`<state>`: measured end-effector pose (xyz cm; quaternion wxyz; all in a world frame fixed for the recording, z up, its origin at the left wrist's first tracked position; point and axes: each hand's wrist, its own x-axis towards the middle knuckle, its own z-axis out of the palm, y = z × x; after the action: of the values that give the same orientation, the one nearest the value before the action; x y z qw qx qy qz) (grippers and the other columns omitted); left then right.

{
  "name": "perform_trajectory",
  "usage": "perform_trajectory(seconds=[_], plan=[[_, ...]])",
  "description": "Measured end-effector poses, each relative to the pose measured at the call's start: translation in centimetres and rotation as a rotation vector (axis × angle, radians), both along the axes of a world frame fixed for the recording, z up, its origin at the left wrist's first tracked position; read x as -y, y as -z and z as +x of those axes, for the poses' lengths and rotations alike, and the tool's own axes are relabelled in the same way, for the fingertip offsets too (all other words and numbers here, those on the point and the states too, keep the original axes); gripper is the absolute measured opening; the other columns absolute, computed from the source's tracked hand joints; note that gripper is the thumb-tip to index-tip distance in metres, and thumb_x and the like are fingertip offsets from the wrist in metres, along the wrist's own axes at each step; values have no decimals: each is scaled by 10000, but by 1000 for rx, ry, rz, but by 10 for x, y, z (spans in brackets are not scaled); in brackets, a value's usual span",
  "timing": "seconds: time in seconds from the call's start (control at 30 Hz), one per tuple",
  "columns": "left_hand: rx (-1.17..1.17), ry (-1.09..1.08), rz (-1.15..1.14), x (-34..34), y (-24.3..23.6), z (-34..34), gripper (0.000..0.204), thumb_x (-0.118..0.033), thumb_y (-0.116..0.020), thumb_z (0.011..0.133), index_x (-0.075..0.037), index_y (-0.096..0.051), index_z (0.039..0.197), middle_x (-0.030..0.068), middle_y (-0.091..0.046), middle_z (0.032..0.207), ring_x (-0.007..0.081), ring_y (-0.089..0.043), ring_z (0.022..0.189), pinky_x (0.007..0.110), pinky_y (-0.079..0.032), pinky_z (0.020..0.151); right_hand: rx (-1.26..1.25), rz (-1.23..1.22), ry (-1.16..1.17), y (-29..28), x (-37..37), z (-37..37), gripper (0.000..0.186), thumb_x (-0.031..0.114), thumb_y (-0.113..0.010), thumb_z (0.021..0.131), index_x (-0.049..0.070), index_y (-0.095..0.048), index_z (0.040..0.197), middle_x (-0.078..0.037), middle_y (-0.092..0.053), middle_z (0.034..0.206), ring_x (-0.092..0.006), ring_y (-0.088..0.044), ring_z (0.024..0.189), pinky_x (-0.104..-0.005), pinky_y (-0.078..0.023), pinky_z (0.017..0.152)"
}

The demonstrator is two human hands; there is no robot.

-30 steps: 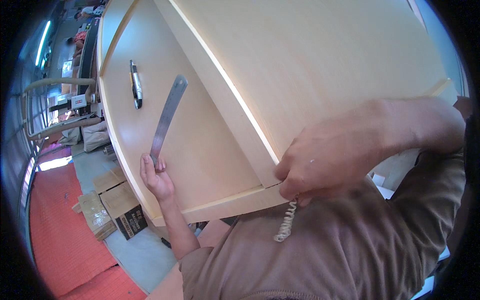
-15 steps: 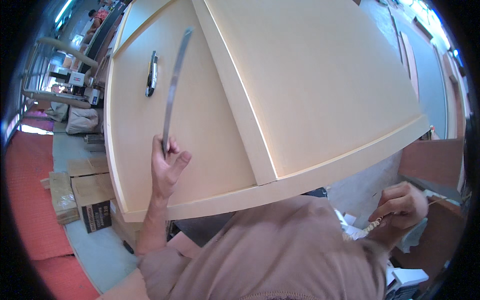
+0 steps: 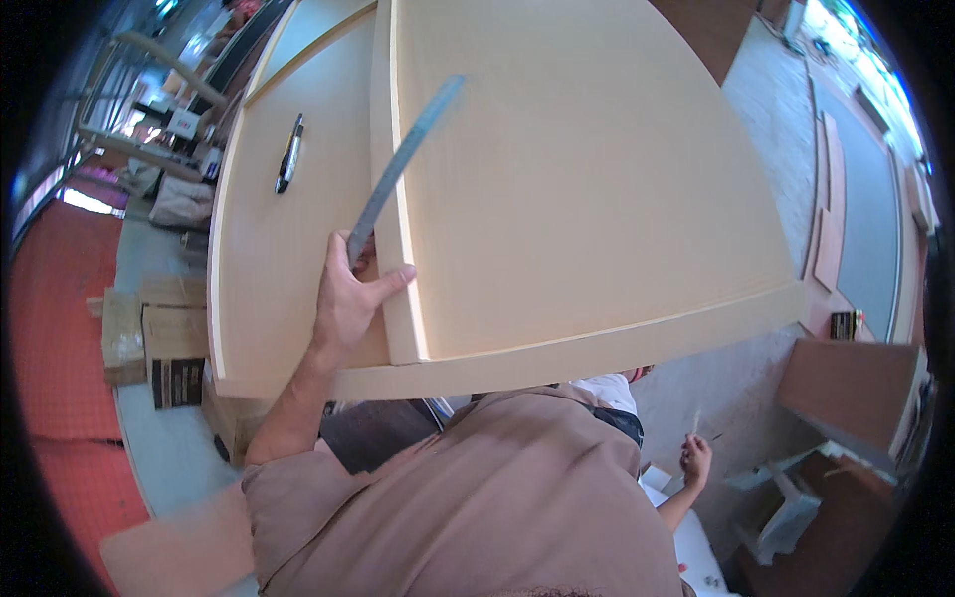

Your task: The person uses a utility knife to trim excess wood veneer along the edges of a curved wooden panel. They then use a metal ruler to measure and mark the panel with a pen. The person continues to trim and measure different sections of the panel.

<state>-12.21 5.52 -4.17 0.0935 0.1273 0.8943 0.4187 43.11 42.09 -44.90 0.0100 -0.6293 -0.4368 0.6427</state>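
Metal ruler (image 3: 403, 159): a long grey strip, gripped at its near end by the left hand (image 3: 348, 298) and angled up and away across the raised divider (image 3: 398, 199) of a big pale wooden cabinet panel (image 3: 597, 179). That panel is the largest thing in view, spreading out ahead of both hands, with a front edge strip (image 3: 597, 343) running just beyond the person's chest. The divider passes right beside the left hand's thumb, which rests against it, while the fingers close around the ruler's lower end. Up and to the left of that hand, well apart from it, a dark pen-like tool (image 3: 288, 154) lies on the lower section of the panel. Below the left forearm, on the floor (image 3: 60, 328), sit cardboard boxes (image 3: 149, 338). The right hand (image 3: 696, 460) hangs low, beneath the panel's front edge and far from the ruler; it looks loosely curled around something thin, though the thing is too small to name.

The step in hand looks like measuring or checking along the divider. A next move would seem to call for laying the ruler flat and steady against the wood, with the marking tool brought within reach.
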Motion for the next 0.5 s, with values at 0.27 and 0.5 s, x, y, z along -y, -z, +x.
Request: perform_trajectory(seconds=[0.27, 0.5], plan=[[-14, -367, 160, -32, 6, -25, 570, -203, -899, 811, 55, -530, 1159, 139, -647, 1071, 185, -662, 946, 330, -556, 869, 181, -169, -38, 43, -119, 49, 185, 251, -732, 983, 92, -673, 1059, 12, -613, 756, -59, -522, 538, -227, -392, 422], [-92, -508, 39, -41, 18, -61, 652, -401, -914, 770, 40, -554, 1086, 120, -645, 991, 188, -656, 888, 321, -550, 805, 116, 112, -163, 26, -271, 14, 164, 247, -720, 992, 96, -671, 1033, 11, -623, 759, -53, -526, 526, -226, -392, 414]])
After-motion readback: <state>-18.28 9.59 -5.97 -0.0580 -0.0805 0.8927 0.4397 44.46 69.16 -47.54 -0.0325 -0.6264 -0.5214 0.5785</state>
